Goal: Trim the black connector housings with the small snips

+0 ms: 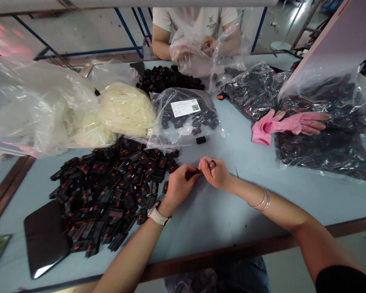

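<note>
hands meet at the middle of a pale blue worktable, where a person's left hand and right hand close together on one small black part. the part lies between the two hands, its long axis running roughly left to right, one end pinched in the left fingers and the other end met by the right fingertips; both hands are curled shut around it, and neither is plainly nearer. what the right fingers press into it is too small to tell. a watch sits on the left wrist, bangles on the right.

just left of the hands spreads a loose heap of black parts with red marks, its edge near the left hand. a dark flat tray lies at the heap's near left. beyond it, a clear bag of pale sticks and a labelled bag of black parts stand well apart from the hands, with one stray black piece on the bare surface between. to the right, pink gloves rest against large bags of black parts.

across the table a second person, in a white shirt, handles a clear plastic bag. blue frame bars and a grey floor show behind.
</note>
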A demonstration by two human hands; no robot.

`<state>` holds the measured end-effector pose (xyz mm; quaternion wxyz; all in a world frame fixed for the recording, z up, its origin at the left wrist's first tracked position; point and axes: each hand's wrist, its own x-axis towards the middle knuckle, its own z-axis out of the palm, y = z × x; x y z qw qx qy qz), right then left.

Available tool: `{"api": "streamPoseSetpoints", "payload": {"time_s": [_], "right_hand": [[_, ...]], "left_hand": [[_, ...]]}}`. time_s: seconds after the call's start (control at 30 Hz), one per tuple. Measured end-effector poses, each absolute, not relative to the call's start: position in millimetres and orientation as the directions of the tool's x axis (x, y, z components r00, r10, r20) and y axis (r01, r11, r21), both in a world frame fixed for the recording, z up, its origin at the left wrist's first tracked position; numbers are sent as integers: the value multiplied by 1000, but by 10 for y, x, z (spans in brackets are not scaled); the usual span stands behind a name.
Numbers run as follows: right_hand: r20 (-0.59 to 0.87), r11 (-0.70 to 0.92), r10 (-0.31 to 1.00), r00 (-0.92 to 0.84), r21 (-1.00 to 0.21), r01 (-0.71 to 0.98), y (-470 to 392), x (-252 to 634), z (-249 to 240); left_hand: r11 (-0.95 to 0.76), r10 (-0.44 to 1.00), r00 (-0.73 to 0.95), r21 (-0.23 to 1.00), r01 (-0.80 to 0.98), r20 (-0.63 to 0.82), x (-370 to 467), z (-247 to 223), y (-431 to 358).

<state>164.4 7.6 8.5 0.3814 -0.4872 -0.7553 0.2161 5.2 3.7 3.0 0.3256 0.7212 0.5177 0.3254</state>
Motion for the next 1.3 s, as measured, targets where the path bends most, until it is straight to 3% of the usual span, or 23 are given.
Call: {"api": "streamPoseSetpoints", "payload": {"time_s": [0.3,0.47,0.63,1.3], "right_hand": [[342,441,896,-282,-628,640,78,1608,41],[434,470,881,-188,-764,442,27,1661,10],[384,395,918,-104,-852,342,37,1676,1],[393,406,912,-115,-833,375,48,1675,6]], "left_hand": [[-286,951,262,785,549,163,50,13,28],[-246,963,235,797,552,135,58,13,38],[-202,972,215,822,533,99,61,32,46],[-211,970,220,813,542,105,71,43,48]]}}
